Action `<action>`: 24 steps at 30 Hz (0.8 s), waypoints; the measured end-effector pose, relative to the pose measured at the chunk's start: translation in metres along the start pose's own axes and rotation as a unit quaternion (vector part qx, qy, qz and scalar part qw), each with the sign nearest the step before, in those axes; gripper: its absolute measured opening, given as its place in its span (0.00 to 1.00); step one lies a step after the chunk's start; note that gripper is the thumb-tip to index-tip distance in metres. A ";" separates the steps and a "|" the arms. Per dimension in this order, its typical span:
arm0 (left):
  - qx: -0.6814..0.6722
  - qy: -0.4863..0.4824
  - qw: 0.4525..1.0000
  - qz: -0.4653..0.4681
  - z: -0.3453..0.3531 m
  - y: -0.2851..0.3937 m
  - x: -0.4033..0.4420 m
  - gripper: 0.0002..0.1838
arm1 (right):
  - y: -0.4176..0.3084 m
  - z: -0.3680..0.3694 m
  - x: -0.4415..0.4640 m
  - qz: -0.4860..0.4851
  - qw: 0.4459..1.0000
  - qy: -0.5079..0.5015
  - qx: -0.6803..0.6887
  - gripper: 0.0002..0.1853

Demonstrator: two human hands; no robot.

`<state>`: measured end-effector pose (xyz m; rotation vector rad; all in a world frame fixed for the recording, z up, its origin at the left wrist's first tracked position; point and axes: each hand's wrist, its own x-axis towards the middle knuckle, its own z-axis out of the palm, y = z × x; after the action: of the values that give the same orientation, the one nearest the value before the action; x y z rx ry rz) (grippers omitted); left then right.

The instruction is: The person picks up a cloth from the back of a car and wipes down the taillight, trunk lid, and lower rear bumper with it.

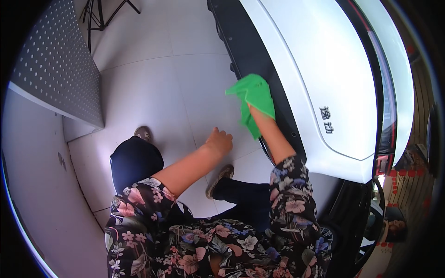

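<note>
A bright green cloth (259,95) covers my right hand (256,107) and lies against the black lower trim (278,99) of a white car (324,69). The cloth hides the fingers, and one flap hangs down toward the floor. My left hand (219,141) is over the floor to the left of the cloth, apart from the car. Its fingers are curled, with nothing visible in them. Dark metal characters (326,120) stand on the white panel to the right of my right forearm.
A grey perforated panel (60,60) stands at the left above a white wall (41,176). Black stand legs (97,21) are at the top left. My shoes (220,180) are on the pale tiled floor (171,88). A black car (347,213) is at the lower right.
</note>
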<state>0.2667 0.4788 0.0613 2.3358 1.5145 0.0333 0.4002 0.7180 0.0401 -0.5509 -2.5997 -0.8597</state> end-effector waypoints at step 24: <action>-0.007 0.070 0.997 -0.032 -0.017 -0.009 0.008 0.14 | -0.009 -0.058 -0.038 0.098 0.952 -0.291 0.014 0.13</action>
<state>0.2586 0.4934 0.0728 2.3153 1.6482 0.1936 0.4408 0.6661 0.0627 -1.1846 -2.9853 -0.6654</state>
